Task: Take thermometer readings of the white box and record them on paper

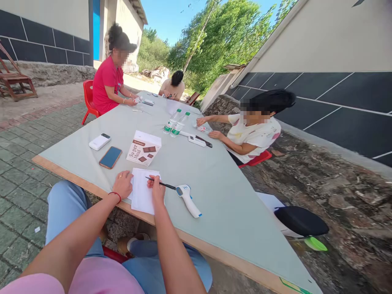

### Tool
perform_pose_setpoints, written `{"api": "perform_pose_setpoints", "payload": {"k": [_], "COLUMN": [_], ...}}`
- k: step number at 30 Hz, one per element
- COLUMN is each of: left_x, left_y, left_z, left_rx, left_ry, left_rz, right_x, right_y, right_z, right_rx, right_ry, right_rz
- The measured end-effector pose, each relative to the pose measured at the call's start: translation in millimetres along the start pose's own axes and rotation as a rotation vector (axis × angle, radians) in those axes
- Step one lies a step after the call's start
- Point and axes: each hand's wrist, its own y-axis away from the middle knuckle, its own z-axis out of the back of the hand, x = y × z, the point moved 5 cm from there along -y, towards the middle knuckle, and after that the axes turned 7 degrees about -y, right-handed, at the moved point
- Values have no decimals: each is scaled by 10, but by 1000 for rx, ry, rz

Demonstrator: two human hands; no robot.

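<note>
A sheaf of white paper (143,196) lies at the near edge of the table. My left hand (123,185), a red string on its wrist, rests flat against the paper's left edge. In my right hand (157,188), over the right side of the paper, is a black pen (167,185) pointing to the left. Just right of that hand lies a white infrared thermometer (187,200). Behind the paper stands a brown and white box (144,149). A phone (110,157) lies left of the box, near a white power bank (99,141).
Two water bottles (177,123) stand mid-table, beside a white device (196,141) and a black item (203,141). Around the table (226,200) sit a person in red (105,83), a person at the far end (173,85) and a person on the right (254,132).
</note>
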Motion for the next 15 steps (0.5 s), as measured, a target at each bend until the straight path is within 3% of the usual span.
{"api": "perform_pose_setpoints", "payload": {"k": [15], "left_x": [-24], "left_y": [-3], "left_z": [-16], "left_rx": [8], "left_ry": [43], "left_rz": [-9], "right_x": [-9], "right_y": [28], "right_z": [56], "right_rx": [-43], "right_ry": [32], "right_rz": [-8]}}
